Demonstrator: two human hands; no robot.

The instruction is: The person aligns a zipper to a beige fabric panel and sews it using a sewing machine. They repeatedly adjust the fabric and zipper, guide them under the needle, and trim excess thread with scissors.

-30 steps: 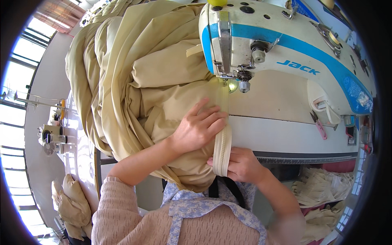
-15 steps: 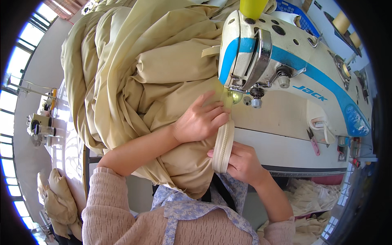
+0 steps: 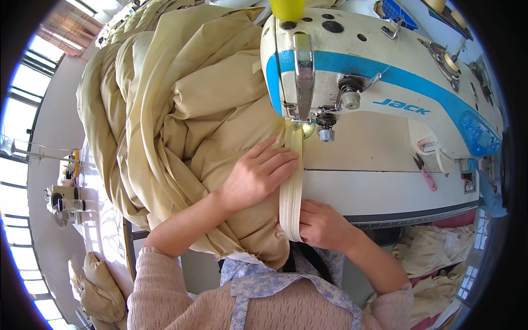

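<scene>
Beige fabric point(image 3: 217, 91) pressed by flattened left hand point(image 3: 256, 175), cream zipper tape point(image 3: 291, 203) grasped by right hand point(image 3: 324, 224) at left's four o'clock, white-and-blue sewing machine point(image 3: 341, 47) seen at one o'clock

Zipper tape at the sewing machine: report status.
Left hand on tan fabric and zipper tape. Right hand holding zipper tape's lower part. Zipper tape leads up to sewing machine. Nothing seen blocking it.

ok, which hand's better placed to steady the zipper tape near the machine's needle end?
Left, I'd say. The left hand rests on the beige fabric, its fingers over the zipper tape, nearer the sewing machine. The right hand is lower down, at the tape's right edge, farther away.
</scene>
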